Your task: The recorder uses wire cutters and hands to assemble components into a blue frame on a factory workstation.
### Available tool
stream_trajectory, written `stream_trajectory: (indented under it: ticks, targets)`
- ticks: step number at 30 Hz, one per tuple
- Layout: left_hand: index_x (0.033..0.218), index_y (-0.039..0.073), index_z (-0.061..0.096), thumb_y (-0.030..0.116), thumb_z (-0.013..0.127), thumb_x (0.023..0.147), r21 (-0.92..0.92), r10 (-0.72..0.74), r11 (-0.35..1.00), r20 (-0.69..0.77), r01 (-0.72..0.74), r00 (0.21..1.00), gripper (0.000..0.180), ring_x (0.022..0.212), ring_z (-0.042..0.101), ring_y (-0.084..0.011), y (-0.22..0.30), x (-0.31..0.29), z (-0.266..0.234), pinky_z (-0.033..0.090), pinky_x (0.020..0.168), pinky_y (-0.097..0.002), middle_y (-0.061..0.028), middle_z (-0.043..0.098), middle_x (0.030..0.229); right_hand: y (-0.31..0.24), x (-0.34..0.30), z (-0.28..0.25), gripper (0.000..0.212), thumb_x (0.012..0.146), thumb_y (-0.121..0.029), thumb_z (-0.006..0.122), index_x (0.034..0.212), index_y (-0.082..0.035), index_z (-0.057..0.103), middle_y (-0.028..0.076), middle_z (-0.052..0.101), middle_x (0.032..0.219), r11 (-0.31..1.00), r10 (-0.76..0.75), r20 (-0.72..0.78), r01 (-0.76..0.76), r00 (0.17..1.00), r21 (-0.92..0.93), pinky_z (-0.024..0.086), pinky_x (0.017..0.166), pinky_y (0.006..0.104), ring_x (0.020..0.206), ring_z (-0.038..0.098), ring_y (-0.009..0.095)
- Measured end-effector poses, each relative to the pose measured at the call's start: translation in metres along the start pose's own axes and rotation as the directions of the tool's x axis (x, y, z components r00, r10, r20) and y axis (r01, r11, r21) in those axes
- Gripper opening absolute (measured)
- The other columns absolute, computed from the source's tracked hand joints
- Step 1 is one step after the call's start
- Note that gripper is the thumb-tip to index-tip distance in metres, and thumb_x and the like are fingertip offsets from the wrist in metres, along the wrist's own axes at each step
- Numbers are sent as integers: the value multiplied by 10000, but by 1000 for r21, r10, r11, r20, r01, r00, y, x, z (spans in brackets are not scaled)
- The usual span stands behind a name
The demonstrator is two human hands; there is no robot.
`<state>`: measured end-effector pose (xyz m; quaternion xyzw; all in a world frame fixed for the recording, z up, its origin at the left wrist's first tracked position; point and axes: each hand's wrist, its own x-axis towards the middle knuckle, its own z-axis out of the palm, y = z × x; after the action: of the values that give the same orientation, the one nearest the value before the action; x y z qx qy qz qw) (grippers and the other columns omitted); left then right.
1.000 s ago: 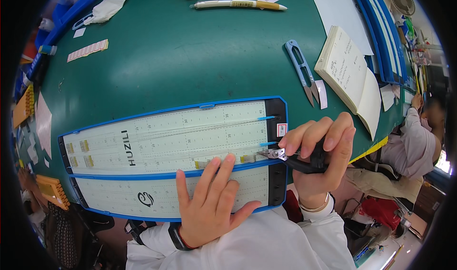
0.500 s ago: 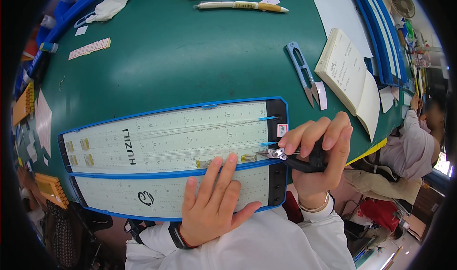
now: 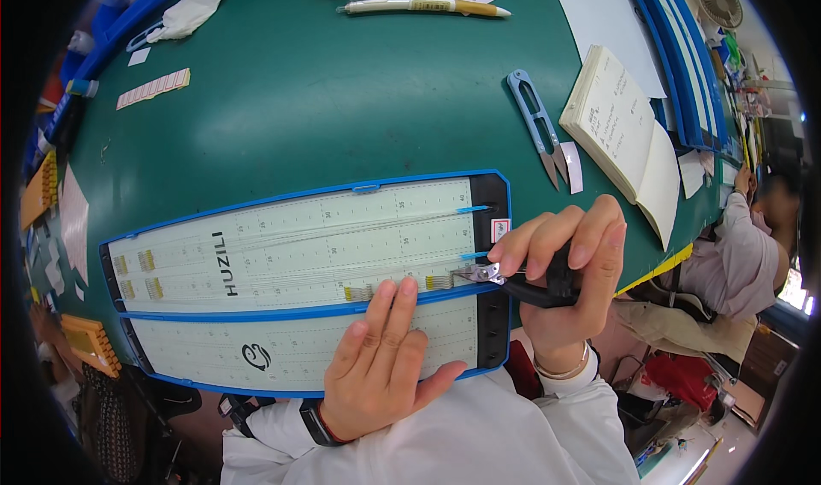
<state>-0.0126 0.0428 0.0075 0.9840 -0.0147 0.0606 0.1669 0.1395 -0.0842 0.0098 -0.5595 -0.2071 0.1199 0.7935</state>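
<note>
An open, blue-edged flat box (image 3: 368, 189) with two pale, ruler-marked panels lies in front of me. My left hand (image 3: 376, 365) rests on it with fingers stretched out, the tips touching the upper panel near its lower blue edge. Beside them are two small bunches with yellow parts and fine wires, the left bunch (image 3: 357, 294) and the right bunch (image 3: 439, 282). In my right hand (image 3: 590, 263) is a pair of black-handled pliers (image 3: 534, 292). Their silver jaws reach over the panel's right end, close to the right bunch. Whether they grip anything cannot be made out.
Blue-handled thread snips (image 3: 536, 121) and an open notebook (image 3: 622, 130) lie at the right. A pen (image 3: 419, 6) is at the back, with a label strip (image 3: 154, 89) at the left. Orange racks (image 3: 90, 344) stand far left. Another person (image 3: 740, 254) sits at the right.
My left index and middle fingers have drawn closer together, and another finger has bent more. The right hand still holds the pliers near the right bunch. The whole view has shifted slightly.
</note>
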Motion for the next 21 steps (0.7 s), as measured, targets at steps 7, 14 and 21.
stream_trajectory:
  ticks: [7,14,21]
  targets:
    - [784,92,495,485,540,876,1,-5,1000,-14,5,1000,406,1236,502,-289,2,1,1,140,1130,-358,-183,577,1248,0,-1,-2,337,1024,-301,197,832,-63,337,128,499,643,1000,-8,16,8,1000,4,509,647,347,602,582,246]
    - [781,91,488,460,564,861,-25,-21,999,-18,21,1000,385,1222,511,-301,2,3,2,155,1124,-366,-182,577,1248,1,-1,-2,339,1024,-309,199,838,-64,341,130,497,652,1000,3,25,-3,1000,-2,510,657,357,609,576,250]
    - [761,117,505,484,519,890,6,-34,999,-38,34,999,389,1172,562,-233,1,6,-2,177,1116,-313,-151,628,1178,-2,-5,2,347,1020,-364,217,856,-82,335,120,498,677,992,28,-43,-22,999,128,516,705,400,650,587,264]
